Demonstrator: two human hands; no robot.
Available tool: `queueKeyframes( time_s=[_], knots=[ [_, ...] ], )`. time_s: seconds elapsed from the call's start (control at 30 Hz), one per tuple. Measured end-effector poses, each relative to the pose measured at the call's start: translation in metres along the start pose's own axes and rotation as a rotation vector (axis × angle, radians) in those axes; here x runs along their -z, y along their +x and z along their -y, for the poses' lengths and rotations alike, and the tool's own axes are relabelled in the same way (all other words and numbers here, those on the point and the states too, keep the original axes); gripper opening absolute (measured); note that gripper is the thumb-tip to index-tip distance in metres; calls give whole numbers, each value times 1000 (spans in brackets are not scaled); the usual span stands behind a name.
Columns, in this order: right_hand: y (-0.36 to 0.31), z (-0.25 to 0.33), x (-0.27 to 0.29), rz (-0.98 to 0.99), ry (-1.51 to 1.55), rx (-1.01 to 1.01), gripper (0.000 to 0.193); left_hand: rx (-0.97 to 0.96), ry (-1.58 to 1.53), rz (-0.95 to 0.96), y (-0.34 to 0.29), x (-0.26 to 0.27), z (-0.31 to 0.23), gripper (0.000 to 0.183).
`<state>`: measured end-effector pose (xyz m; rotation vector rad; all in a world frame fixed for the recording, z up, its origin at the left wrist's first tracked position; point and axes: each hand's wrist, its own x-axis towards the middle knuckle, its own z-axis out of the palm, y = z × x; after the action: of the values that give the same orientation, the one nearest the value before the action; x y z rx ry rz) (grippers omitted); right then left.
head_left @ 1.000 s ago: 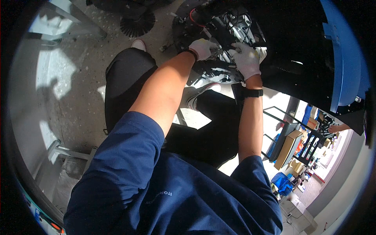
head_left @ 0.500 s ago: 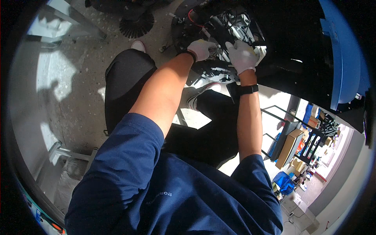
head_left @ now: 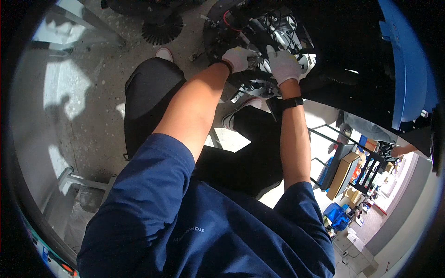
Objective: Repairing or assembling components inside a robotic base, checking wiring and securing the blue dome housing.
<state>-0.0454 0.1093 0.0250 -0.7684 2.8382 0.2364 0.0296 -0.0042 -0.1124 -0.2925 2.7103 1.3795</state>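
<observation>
My left hand (head_left: 237,59), in a white work glove, reaches into the exposed underside of a dark machine (head_left: 218,34). Its fingers are closed at a small part in there, too dark to make out. Just to the right, my right hand (head_left: 284,67), gloved too, lies over a white metal part (head_left: 306,62), thumb stretched up and apart from the fingers. Whether it grips anything is hidden. Black cables (head_left: 278,23) and a red cable (head_left: 225,18) run through the machine beyond my hands. Below them hangs a dark rounded piece (head_left: 257,87) with shiny patches.
A round black brush (head_left: 162,30) lies on the speckled floor at the far left. To the right rises a large black body with a blue panel (head_left: 403,69). Behind it are a cart with a cardboard box (head_left: 342,175) and another person's arm (head_left: 404,149).
My right hand has shifted slightly left, its fingers now less spread. The shiny rounded piece below looks turned. Another person has come into view at the right. My left hand stays in place.
</observation>
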Motion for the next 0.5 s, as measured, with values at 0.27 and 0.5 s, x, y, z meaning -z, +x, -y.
queueKeyframes(
  time_s=[0.27,0.5],
  knots=[
    [-21,5,27,-16,56,-9,59,21,-61,7,9,-9,9,34],
    [-13,-6,11,-47,81,101,48,-12,15,-14,6,-5,4,38]
  ],
)
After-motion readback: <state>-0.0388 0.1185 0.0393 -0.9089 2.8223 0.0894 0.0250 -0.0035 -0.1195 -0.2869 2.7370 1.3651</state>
